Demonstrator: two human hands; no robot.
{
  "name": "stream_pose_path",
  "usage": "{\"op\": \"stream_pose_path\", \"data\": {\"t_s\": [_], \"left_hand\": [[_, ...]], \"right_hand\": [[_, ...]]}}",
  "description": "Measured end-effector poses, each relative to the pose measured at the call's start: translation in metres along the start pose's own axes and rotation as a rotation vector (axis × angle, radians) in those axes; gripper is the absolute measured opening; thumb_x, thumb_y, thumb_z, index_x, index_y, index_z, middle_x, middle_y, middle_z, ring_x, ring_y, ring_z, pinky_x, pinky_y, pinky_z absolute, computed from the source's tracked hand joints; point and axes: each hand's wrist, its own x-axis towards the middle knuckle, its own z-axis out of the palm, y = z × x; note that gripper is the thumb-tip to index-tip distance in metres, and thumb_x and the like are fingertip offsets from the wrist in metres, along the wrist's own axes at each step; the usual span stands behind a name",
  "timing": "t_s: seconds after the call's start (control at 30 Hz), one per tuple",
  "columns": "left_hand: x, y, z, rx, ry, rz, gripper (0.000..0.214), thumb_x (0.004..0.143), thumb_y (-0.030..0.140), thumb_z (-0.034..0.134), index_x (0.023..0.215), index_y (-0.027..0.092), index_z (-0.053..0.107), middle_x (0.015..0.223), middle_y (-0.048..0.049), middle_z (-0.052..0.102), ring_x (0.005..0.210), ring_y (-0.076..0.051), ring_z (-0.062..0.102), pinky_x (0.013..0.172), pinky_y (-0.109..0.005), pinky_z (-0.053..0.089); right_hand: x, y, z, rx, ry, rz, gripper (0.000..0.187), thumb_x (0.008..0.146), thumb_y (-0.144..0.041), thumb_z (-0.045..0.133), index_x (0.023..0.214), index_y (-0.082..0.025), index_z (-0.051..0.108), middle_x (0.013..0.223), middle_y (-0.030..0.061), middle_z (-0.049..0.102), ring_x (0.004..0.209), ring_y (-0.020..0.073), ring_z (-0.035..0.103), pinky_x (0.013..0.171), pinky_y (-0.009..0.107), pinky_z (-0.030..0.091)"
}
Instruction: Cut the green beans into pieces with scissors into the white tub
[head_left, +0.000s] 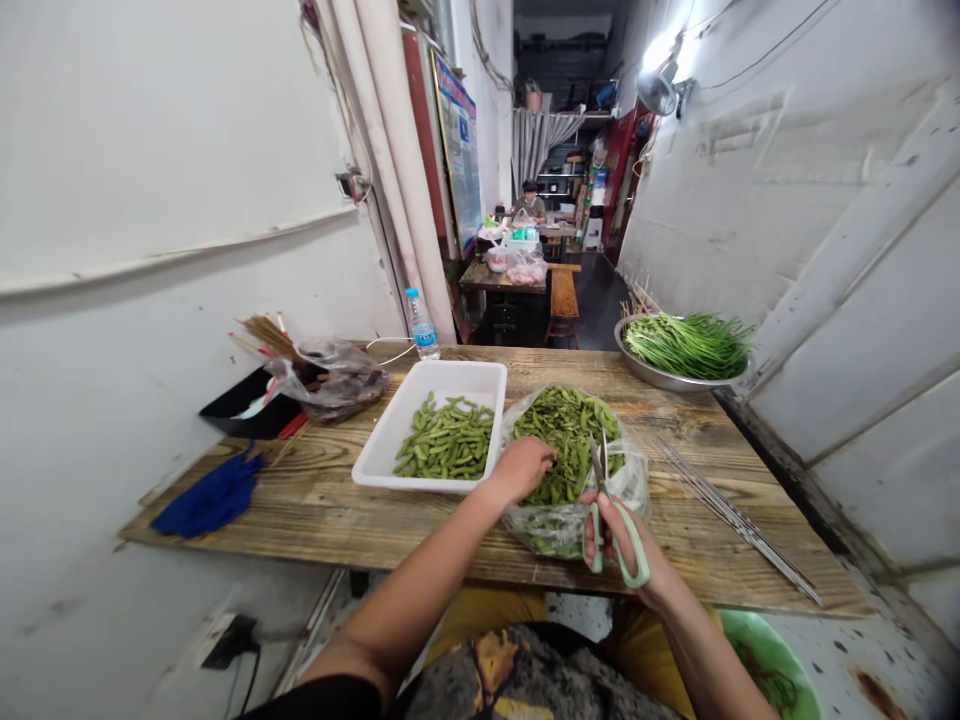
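Note:
A clear plastic bag (634, 478) heaped with green edamame pods (566, 425) sits open on the wooden table in front of me. My left hand (523, 468) reaches over its left side, fingers curled together at the pods; whatever lies between the fingertips is too small to make out. At the bag's front right, my right hand (616, 530) grips scissors (636, 562) with pale green handles. Their blades point up and stand slightly apart above the pods. Left of the bag, a white plastic tray (367, 462) holds more edamame pods (450, 440), spread over its bottom.
Metal skewers (742, 520) lie at the right, below a steel bowl (679, 381) of green stalks. A water bottle (423, 328) stands behind the tray. A black box (240, 400), a plastic bag (341, 385) and a blue glove (208, 492) are leftward. Another person (529, 203) sits far back.

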Motion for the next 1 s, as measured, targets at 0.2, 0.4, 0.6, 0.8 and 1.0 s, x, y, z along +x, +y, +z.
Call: {"op": "stream_pose_path", "data": {"t_s": [0.2,0.4,0.6,0.8,1.0], "left_hand": [[-0.013,-0.014,0.0,0.355,-0.18,0.077,0.016,0.074,0.012,0.056,0.068,0.015,0.07,0.082,-0.014,0.067,0.092,-0.028,0.059,0.085,-0.042,0.036],[-0.011,-0.007,-0.004,-0.31,-0.032,-0.047,0.017,0.083,0.023,0.048,0.09,0.017,0.062,0.08,-0.0053,0.068,0.073,-0.016,0.063,0.072,-0.028,0.044],[-0.008,-0.003,0.006,-0.932,0.038,-0.241,0.024,0.076,0.03,0.06,0.093,0.012,0.058,0.066,-0.0012,0.066,0.05,-0.011,0.06,0.058,-0.023,0.044],[-0.013,-0.004,0.0,-1.002,0.002,-0.284,0.027,0.067,0.038,0.07,0.073,0.012,0.063,0.065,-0.0028,0.068,0.051,-0.01,0.06,0.057,-0.022,0.044],[-0.018,0.001,-0.004,-0.951,-0.066,-0.286,0.021,0.067,0.033,0.068,0.076,0.013,0.067,0.056,-0.0003,0.065,0.055,-0.013,0.061,0.061,-0.023,0.044]], "right_hand": [[0.002,0.004,-0.003,-0.032,-0.022,0.001,0.052,0.075,-0.068,0.051,0.097,-0.02,0.051,0.06,-0.0034,0.053,0.046,0.0137,0.052,0.044,0.026,0.042],[0.001,0.002,-0.002,-0.052,-0.029,0.002,0.054,0.074,-0.07,0.05,0.096,-0.021,0.052,0.06,-0.0033,0.055,0.046,0.0144,0.053,0.045,0.027,0.042],[-0.004,0.005,0.004,-0.217,-0.162,-0.005,0.046,0.079,-0.066,0.047,0.077,-0.02,0.048,0.056,-0.0037,0.053,0.044,0.012,0.051,0.044,0.025,0.041],[0.0,0.012,0.005,-0.28,-0.199,-0.051,0.043,0.083,-0.062,0.044,0.074,-0.021,0.046,0.053,-0.0048,0.051,0.042,0.0112,0.049,0.043,0.024,0.042],[0.004,0.014,0.006,-0.311,-0.19,-0.055,0.041,0.081,-0.062,0.048,0.075,-0.021,0.046,0.051,-0.0066,0.049,0.038,0.0097,0.048,0.038,0.022,0.04]]}}
